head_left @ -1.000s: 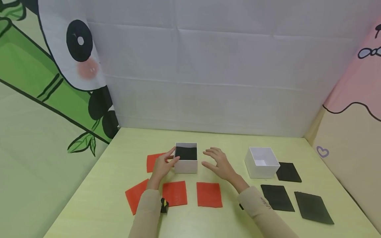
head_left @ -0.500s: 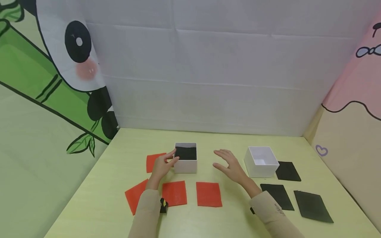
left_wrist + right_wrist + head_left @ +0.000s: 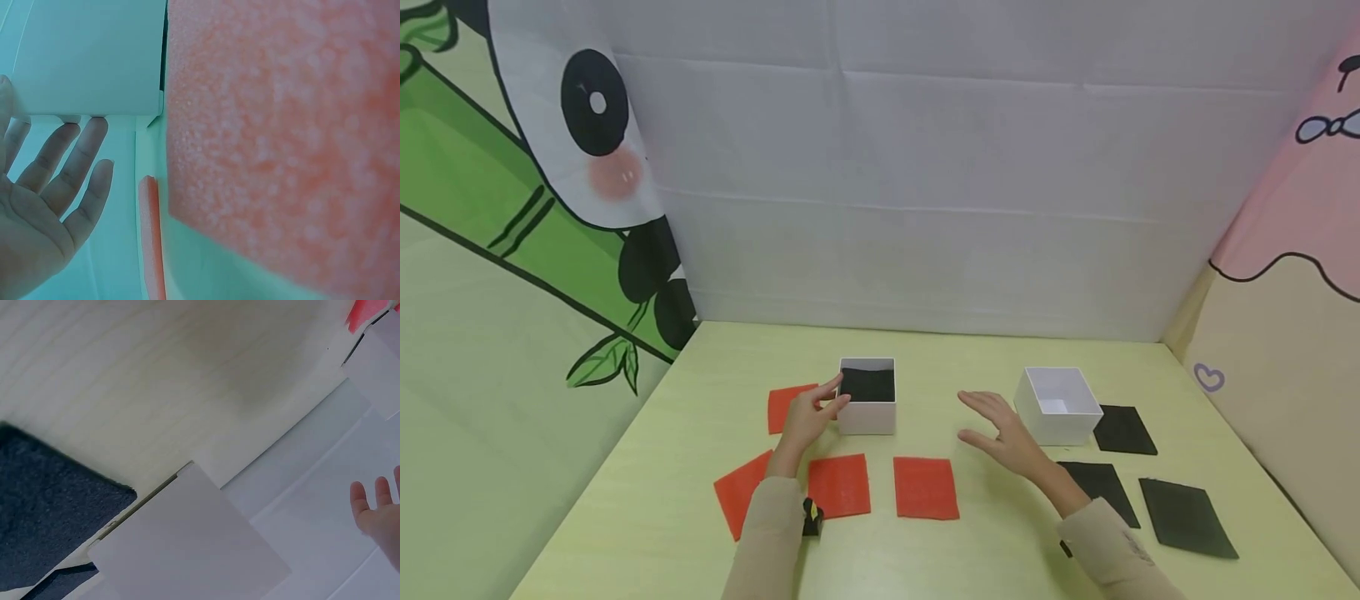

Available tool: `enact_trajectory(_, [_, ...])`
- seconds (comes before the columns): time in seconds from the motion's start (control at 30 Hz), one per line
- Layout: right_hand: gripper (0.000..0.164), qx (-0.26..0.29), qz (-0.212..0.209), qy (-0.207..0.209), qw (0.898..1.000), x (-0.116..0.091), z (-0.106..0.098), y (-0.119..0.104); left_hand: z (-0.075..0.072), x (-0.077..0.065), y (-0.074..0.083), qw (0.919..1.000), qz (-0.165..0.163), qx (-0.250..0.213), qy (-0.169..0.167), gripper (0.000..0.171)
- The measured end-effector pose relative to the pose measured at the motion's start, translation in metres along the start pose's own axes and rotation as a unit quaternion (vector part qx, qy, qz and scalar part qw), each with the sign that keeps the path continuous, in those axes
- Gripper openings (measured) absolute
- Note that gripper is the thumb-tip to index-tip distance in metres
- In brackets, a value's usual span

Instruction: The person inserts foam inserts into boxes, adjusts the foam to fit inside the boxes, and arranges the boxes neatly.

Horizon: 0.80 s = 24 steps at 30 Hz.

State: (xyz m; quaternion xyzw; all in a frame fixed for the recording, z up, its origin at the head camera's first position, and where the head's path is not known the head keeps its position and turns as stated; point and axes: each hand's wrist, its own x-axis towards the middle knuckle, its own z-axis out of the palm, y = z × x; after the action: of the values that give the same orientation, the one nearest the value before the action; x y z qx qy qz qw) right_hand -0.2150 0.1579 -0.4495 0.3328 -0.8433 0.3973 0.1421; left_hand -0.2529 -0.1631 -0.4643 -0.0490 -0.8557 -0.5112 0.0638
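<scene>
A white open-topped box [image 3: 867, 418] stands left of the table's middle with a black square sheet [image 3: 868, 385] lying inside it. My left hand [image 3: 805, 421] rests against the left side of this box; in the left wrist view its straight fingers [image 3: 74, 172] touch the box wall. Its thumb lies near the front left corner. Over the table between the two boxes hovers my right hand [image 3: 1011, 440], fingers extended and holding nothing. Nearest to it is a second white box [image 3: 1060, 427], whose visible inside shows only white walls and floor.
Several red squares lie around the left box, such as one behind the hand [image 3: 781, 408] and one at front [image 3: 927, 488]. Black squares lie by the right box, including one at the far right [image 3: 1187, 517]. A white curtain [image 3: 925, 192] stands behind the table [image 3: 880, 567].
My right hand has moved right and slightly toward me, away from the left box to near the right one. My left hand has stayed against the left box.
</scene>
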Motion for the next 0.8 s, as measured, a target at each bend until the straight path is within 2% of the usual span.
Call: enact_trajectory(0.8, [0.063, -0.060, 0.045, -0.001, 0.997, -0.051, -0.037, 0.011, -0.001, -0.001, 0.000, 1.0000, -0.001, -0.004, -0.004, 0.050])
